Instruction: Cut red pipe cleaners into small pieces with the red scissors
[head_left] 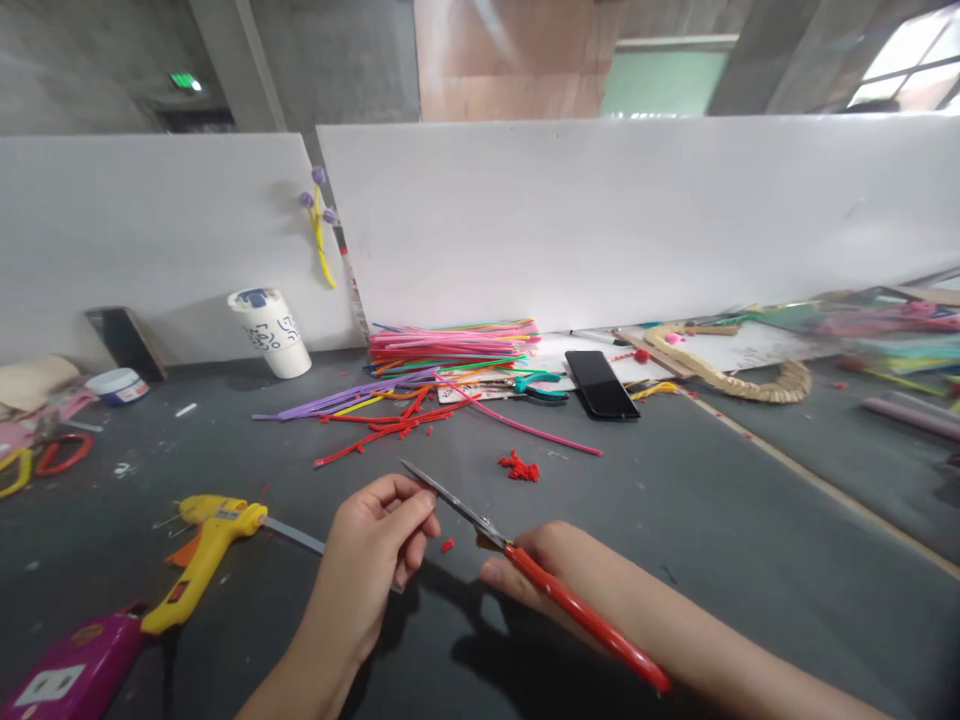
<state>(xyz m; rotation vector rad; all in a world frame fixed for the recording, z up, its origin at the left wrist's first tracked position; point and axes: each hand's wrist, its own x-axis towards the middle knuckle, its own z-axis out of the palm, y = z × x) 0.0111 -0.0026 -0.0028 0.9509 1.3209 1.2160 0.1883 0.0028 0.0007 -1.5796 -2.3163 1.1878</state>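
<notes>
My right hand grips red-handled scissors low in the middle, blades closed and pointing up-left. My left hand is curled just left of the blade tip, fingers pinched together; what they hold is too small to make out. A tiny red scrap lies on the grey table between both hands. A small heap of red cut bits sits a little farther back. Behind it lie red strips and a pile of coloured pipe cleaners.
A yellow glue gun and a magenta object lie at the left front. A black phone, teal-handled scissors, a paper cup and a woven arc sit farther back. White partition boards close the rear.
</notes>
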